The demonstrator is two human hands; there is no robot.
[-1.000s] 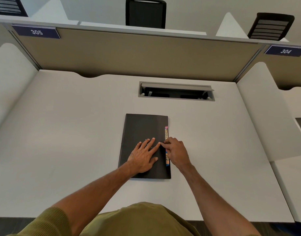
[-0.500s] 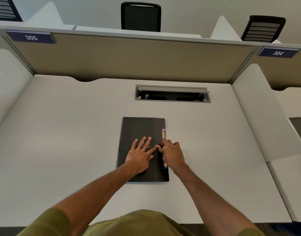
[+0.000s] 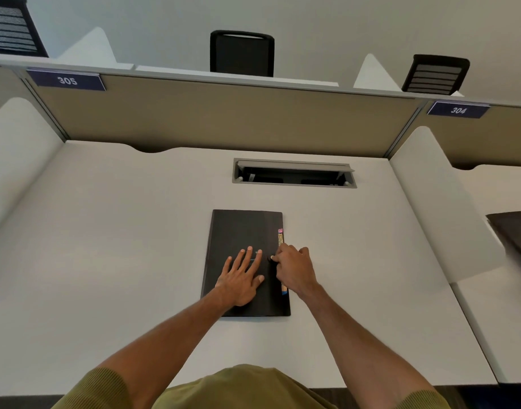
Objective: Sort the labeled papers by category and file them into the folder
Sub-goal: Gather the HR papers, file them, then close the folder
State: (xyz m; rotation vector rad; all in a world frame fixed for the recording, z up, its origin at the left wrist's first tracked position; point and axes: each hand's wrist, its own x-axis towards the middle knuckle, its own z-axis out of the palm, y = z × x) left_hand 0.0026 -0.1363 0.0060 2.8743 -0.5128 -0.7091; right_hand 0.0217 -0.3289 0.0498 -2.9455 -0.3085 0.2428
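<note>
A closed black folder (image 3: 238, 228) lies flat in the middle of the white desk (image 3: 106, 246). Coloured label tabs (image 3: 280, 237) stick out along its right edge; the papers themselves are hidden inside. My left hand (image 3: 243, 276) rests flat on the cover with its fingers spread. My right hand (image 3: 294, 268) sits at the folder's right edge with curled fingers, thumb and forefinger pinching at a small dark closure on the cover near the edge.
A cable hatch (image 3: 294, 174) stands open in the desk behind the folder. Beige partitions with number plates 305 (image 3: 67, 80) and 304 (image 3: 457, 110) wall in the back. White side dividers (image 3: 442, 208) flank the desk. A dark object (image 3: 513, 231) lies on the neighbouring desk at right.
The head camera tilted up, so the folder sits lower in view. My right hand slid slightly inward over the folder's edge; my left hand stays flat on the cover.
</note>
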